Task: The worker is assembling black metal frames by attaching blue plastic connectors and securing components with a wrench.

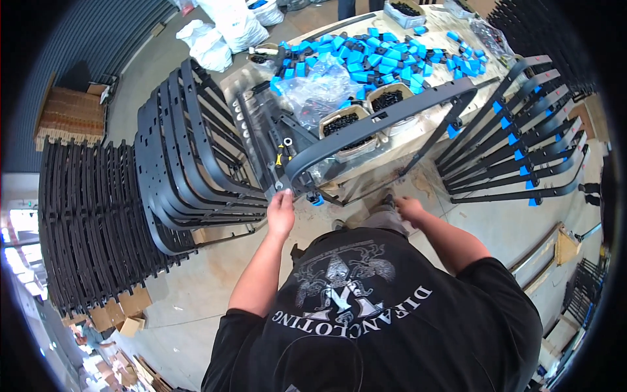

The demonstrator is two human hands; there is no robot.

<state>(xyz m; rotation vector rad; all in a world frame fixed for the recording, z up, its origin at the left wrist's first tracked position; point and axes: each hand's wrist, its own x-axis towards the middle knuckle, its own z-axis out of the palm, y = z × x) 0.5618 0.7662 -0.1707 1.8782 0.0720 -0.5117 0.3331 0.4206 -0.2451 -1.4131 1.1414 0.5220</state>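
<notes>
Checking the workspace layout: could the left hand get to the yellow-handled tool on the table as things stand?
Probably yes: the left hand grips the dark frame just below the yellow-handled tool, with nothing between, but must let go first.

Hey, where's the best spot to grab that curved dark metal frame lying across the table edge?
Probably the bare curved corner of the metal frame, from the near side where the left hand already meets it. That end overhangs the table; farther along, boxes of screws sit just behind the bar.
</notes>
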